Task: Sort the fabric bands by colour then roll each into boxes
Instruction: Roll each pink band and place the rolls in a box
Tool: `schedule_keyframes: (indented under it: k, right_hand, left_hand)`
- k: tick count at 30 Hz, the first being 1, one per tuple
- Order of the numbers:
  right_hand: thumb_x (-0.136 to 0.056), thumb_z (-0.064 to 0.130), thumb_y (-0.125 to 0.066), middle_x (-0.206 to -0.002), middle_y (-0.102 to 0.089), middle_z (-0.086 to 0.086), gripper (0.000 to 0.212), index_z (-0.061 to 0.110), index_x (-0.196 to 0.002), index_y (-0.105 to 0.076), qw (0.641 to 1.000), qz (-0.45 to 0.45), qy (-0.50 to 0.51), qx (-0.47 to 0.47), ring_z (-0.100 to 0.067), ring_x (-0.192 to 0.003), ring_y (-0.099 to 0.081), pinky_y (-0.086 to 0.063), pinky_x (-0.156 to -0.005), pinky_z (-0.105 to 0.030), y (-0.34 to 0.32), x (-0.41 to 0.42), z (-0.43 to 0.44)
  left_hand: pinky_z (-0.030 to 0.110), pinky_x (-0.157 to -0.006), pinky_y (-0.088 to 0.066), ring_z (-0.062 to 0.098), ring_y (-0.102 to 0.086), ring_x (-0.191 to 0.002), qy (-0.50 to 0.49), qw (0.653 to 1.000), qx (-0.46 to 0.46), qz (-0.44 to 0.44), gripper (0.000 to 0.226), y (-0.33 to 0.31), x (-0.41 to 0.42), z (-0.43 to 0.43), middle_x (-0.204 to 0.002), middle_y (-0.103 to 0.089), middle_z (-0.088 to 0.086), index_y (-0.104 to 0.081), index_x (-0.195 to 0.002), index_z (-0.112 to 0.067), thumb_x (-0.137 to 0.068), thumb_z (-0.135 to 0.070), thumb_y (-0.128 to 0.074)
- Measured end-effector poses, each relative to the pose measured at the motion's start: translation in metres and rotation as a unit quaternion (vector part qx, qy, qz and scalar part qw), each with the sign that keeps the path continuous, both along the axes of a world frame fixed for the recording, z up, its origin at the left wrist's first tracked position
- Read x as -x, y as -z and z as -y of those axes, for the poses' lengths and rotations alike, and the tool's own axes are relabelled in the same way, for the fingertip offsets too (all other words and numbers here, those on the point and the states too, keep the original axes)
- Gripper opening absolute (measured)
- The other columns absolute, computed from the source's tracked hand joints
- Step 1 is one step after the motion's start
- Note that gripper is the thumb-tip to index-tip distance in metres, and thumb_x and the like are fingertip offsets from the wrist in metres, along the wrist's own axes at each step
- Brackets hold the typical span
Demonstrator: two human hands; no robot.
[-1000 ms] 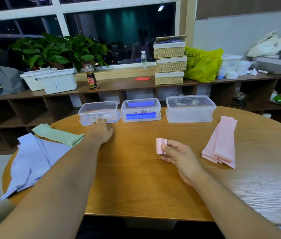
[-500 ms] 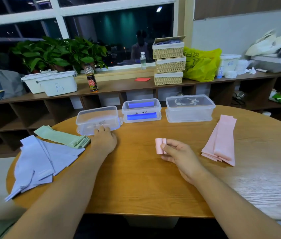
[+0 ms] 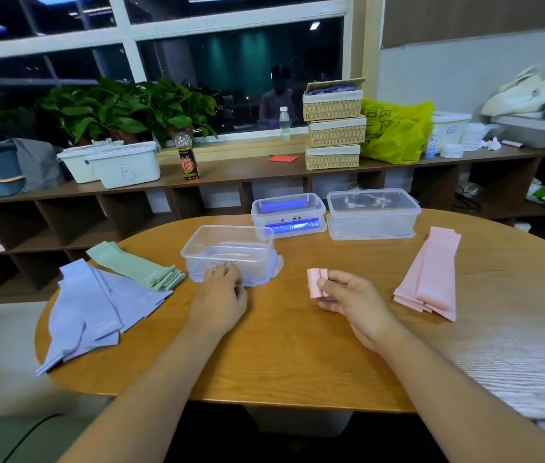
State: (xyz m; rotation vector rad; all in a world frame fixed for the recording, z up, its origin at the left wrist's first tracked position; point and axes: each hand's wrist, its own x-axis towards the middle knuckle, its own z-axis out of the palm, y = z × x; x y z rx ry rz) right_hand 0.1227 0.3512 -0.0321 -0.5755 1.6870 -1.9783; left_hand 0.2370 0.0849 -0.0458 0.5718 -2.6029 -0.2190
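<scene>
- Rolled pink band [image 3: 314, 283], centre of frame, is pinched by the right hand [image 3: 353, 297].
- Clear box [image 3: 231, 248], centre left on the tabletop [image 3: 281, 355], is gripped at its near wall by the left hand [image 3: 219, 297].

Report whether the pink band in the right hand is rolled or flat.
Rolled. The pink band is a short, thick roll pinched in the right hand, unlike the long flat pink stack lying beside it.

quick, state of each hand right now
Left hand: grips the near edge of the clear plastic box.
Right hand: pinches the small rolled pink fabric band.
</scene>
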Motion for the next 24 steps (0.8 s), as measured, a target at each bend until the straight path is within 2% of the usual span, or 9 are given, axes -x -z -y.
schedule_keyframes:
  k: [3,6,9,12,16,19,21,22,24]
  right_hand:
    - [-0.103,0.02,-0.069,-0.117,-0.079,-0.005,0.025,0.015,-0.127,-0.075,1.0,0.004,0.011,-0.005,-0.023,-0.113,-0.073,-0.059,-0.1,-0.04,-0.001,-0.001,-0.001]
    - [-0.101,0.018,-0.071,-0.109,-0.08,-0.004,0.02,0.014,-0.121,-0.075,0.999,0.006,0.029,-0.01,-0.023,-0.109,-0.072,-0.059,-0.1,-0.039,-0.005,-0.005,0.001]
    - [-0.1,0.017,-0.073,-0.109,-0.08,-0.006,0.018,0.013,-0.117,-0.076,0.999,-0.004,0.037,-0.015,-0.024,-0.108,-0.074,-0.06,-0.099,-0.037,-0.023,-0.014,0.013]
    - [-0.099,0.012,-0.073,-0.106,-0.079,-0.01,0.014,0.008,-0.111,-0.076,0.999,-0.043,-0.001,-0.021,-0.02,-0.099,-0.076,-0.063,-0.093,-0.033,-0.064,-0.024,0.045]
    - [-0.097,0.01,-0.075,-0.106,-0.076,-0.016,0.017,-0.001,-0.11,-0.075,0.987,-0.113,-0.054,-0.106,-0.023,-0.092,-0.078,-0.065,-0.087,-0.033,-0.111,-0.038,0.114]
    - [-0.095,0.005,-0.074,-0.113,-0.072,-0.019,0.016,0.0,-0.11,-0.073,0.978,-0.103,-0.053,-0.171,-0.032,-0.098,-0.078,-0.067,-0.08,-0.037,-0.12,-0.053,0.161]
    - [-0.09,0.0,-0.074,-0.102,-0.074,-0.018,0.005,0.004,-0.089,-0.072,0.968,-0.115,-0.057,-0.216,-0.035,-0.094,-0.079,-0.066,-0.084,-0.045,-0.121,-0.063,0.183]
    - [-0.086,0.0,-0.075,-0.089,-0.076,-0.015,0.014,0.008,-0.075,-0.07,0.958,-0.135,-0.054,-0.248,-0.032,-0.085,-0.08,-0.067,-0.082,-0.042,-0.12,-0.065,0.192]
    - [-0.08,0.005,-0.077,-0.063,-0.067,-0.004,0.028,0.015,-0.058,-0.062,0.928,-0.172,-0.036,-0.33,-0.019,-0.061,-0.071,-0.058,-0.06,-0.023,-0.118,-0.071,0.205]
  left_hand:
    - [0.036,-0.083,-0.05,0.021,-0.055,-0.104,0.049,0.998,0.015,-0.027,0.014,0.007,-0.019,-0.02,-0.111,-0.065,-0.006,-0.07,-0.107,-0.027,-0.096,-0.029,-0.061]
    - [0.037,-0.082,-0.05,0.017,-0.058,-0.099,0.068,0.996,0.034,-0.039,0.017,0.008,-0.035,-0.041,-0.101,-0.064,-0.012,-0.074,-0.103,-0.033,-0.096,-0.038,-0.06]
    - [0.037,-0.083,-0.048,0.015,-0.059,-0.096,0.053,0.997,0.031,-0.044,0.017,0.01,-0.047,-0.051,-0.095,-0.062,-0.014,-0.075,-0.098,-0.033,-0.094,-0.042,-0.06]
    - [0.04,-0.082,-0.049,0.018,-0.059,-0.098,0.011,0.998,0.026,-0.051,0.013,0.009,-0.057,-0.048,-0.096,-0.063,-0.013,-0.074,-0.094,-0.032,-0.09,-0.04,-0.064]
    - [0.042,-0.083,-0.051,0.023,-0.062,-0.101,-0.009,0.997,0.029,-0.066,0.014,0.012,-0.072,-0.039,-0.101,-0.068,-0.01,-0.077,-0.097,-0.032,-0.088,-0.032,-0.067]
    - [0.04,-0.084,-0.052,0.02,-0.064,-0.099,-0.007,0.997,0.013,-0.082,0.019,0.014,-0.087,-0.025,-0.102,-0.07,-0.013,-0.081,-0.102,-0.034,-0.088,-0.027,-0.07]
    - [0.04,-0.083,-0.054,0.021,-0.063,-0.098,0.003,0.995,-0.01,-0.095,0.023,0.015,-0.092,-0.018,-0.103,-0.071,-0.012,-0.082,-0.105,-0.033,-0.088,-0.021,-0.072]
    - [0.04,-0.083,-0.054,0.022,-0.063,-0.098,0.011,0.995,-0.016,-0.097,0.023,0.015,-0.093,-0.017,-0.103,-0.071,-0.011,-0.082,-0.105,-0.032,-0.089,-0.02,-0.071]
    - [0.04,-0.084,-0.054,0.022,-0.061,-0.097,0.033,0.995,-0.016,-0.097,0.023,0.014,-0.092,-0.02,-0.103,-0.07,-0.01,-0.082,-0.107,-0.031,-0.091,-0.019,-0.07]
